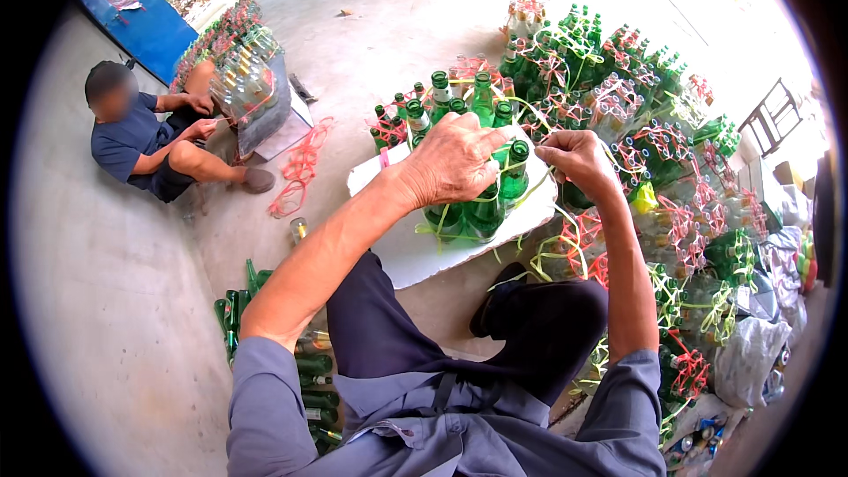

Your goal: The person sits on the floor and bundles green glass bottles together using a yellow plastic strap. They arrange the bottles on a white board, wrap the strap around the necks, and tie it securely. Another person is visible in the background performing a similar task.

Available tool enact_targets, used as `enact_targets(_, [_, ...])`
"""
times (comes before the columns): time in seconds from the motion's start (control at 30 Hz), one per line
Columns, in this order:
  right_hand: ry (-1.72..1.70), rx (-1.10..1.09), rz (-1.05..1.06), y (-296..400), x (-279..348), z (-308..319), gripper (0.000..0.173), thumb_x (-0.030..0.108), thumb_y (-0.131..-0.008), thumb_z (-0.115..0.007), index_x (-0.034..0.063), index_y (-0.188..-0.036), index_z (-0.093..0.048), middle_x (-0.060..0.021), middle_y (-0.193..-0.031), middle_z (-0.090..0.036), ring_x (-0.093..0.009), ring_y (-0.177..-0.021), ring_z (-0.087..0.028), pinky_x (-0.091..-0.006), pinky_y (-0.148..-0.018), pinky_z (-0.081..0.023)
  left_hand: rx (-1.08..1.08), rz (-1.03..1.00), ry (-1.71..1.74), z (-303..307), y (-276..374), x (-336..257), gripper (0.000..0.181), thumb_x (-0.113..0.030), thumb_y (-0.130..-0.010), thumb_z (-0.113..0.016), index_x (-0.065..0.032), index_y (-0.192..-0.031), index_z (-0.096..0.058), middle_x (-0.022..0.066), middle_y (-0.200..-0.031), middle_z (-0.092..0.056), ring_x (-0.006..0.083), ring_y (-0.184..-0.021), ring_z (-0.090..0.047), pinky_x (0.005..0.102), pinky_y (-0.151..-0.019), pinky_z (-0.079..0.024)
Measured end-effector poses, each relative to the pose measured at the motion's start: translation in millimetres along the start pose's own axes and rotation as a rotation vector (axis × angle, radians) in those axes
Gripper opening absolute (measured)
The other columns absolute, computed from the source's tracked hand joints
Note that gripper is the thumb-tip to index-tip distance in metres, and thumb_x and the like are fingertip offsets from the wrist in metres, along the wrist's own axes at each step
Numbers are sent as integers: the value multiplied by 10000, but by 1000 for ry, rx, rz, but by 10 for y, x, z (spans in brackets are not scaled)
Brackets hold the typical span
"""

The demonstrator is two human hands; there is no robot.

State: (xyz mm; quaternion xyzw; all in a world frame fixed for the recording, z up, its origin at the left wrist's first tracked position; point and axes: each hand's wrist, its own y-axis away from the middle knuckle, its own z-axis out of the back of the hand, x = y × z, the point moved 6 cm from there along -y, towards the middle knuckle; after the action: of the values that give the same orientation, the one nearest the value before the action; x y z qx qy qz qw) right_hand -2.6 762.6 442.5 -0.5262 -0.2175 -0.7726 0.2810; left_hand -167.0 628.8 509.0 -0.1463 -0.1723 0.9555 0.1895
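Observation:
Several green glass bottles (485, 215) stand grouped on a white board (411, 258) before me, with yellow-green plastic strapping around them. My left hand (457, 159) reaches over the bottle tops, its forefinger stretched to the right; whether it grips the strapping underneath is hidden. To the right of the bottles, my right hand (576, 159) pinches a yellow-green strap (544, 175) between thumb and forefinger. More of the strap hangs in loops (573, 238) beneath that hand.
Bundles of tied bottles (623, 99) crowd the floor at the right. Loose green bottles (318, 397) lie at lower left. A co-worker (139, 139) sits at the left by bundled clear bottles (248, 83), near red strapping (301, 165). Plastic bags (752, 351) lie far right.

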Motion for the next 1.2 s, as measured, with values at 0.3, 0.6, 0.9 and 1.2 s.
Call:
enact_targets(0.3, [85, -52, 39, -72, -4, 6, 227, 175, -878, -770, -46, -828, -745, -2, -621, -614, -60, -550, -515, -279, -517, -418, 69, -58, 148, -188, -143, 78, 604, -62, -736, -602, -72, -1338, -636, 149, -969, -638, 336, -868, -573, 437, -832, -497])
enact_targets(0.6, [207, -145, 65, -91, -372, -38, 281, 209, -870, -766, -53, -779, -723, -22, -556, -554, -70, -552, -463, -309, -524, -399, 15, -167, 136, -317, -126, 134, 446, -80, -740, -612, -34, -1183, -632, 142, -1152, -645, 353, -976, -572, 439, -921, -489])
enact_targets(0.9, [427, -389, 385, 103, 332, 194, 152, 123, -850, -803, -6, -841, -724, -136, -732, -654, -261, -620, -622, -371, -597, -481, 14, -59, 270, -278, -105, 156, 446, 2, -732, -568, -34, -1169, -646, 122, -1162, -639, 345, -987, -576, 421, -939, -494])
enact_targets(1.2, [857, -285, 851, -198, 1035, -86, 178, 208, -856, -748, 74, -768, -670, -82, -763, -609, -293, -724, -654, -428, -651, -538, -114, -132, 49, -190, -42, 45, 422, -25, -735, -607, -56, -1150, -679, 108, -1263, -593, 320, -1139, -572, 449, -1010, -452])
